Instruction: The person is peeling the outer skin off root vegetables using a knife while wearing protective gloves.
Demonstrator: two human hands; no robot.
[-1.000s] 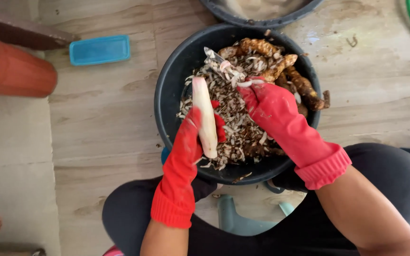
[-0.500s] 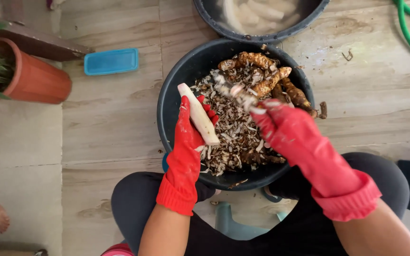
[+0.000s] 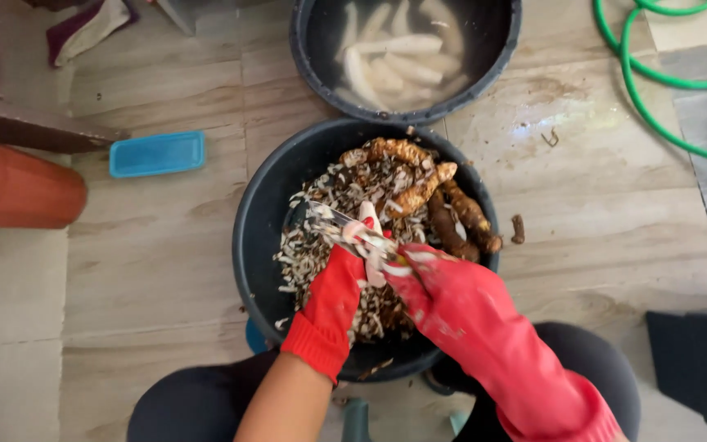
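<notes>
Seemingly midway: left hand [image 3: 333, 286] clamps a peeled root [image 3: 370, 245], right hand [image 3: 443, 290] grips the peeler [image 3: 345, 225]; peeled roots [image 3: 394, 49] soak; several unpeeled roots [image 3: 443, 209] remain.

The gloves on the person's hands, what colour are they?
Red, both the left hand and the right hand, in the head view.

Bare floor [image 3: 149, 270] left of basin [image 3: 255, 245]; water tub [image 3: 304, 49] blocks beyond.
</notes>
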